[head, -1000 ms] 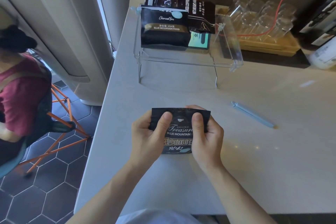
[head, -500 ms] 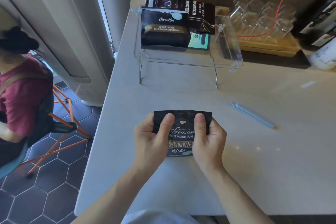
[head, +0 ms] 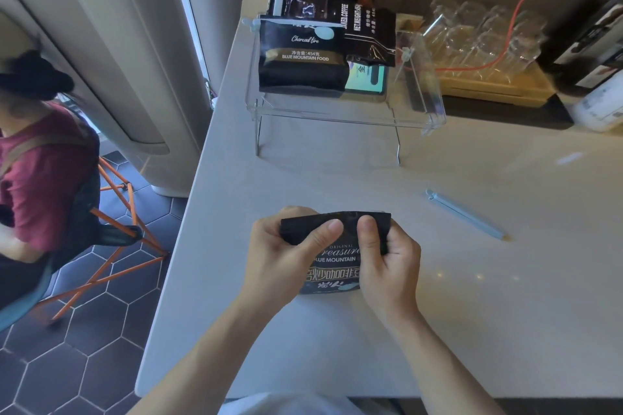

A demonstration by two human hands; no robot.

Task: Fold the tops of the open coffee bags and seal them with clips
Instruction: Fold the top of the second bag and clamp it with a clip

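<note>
Together, the left hand and right hand pinch the coffee bag's folded top on the surface; a blue clip lies well apart.

One head-worn view looks steeply down, close over the counter; far items look perhaps slightly blurred.

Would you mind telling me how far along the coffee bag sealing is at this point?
Done: the Charcoal Fire bag on the clear stand already wears a clip across its top. In hand: the left hand and right hand are folding down the top of the Treasure bag. Left: closing it with the blue clip, which lies untouched on the counter.
</note>
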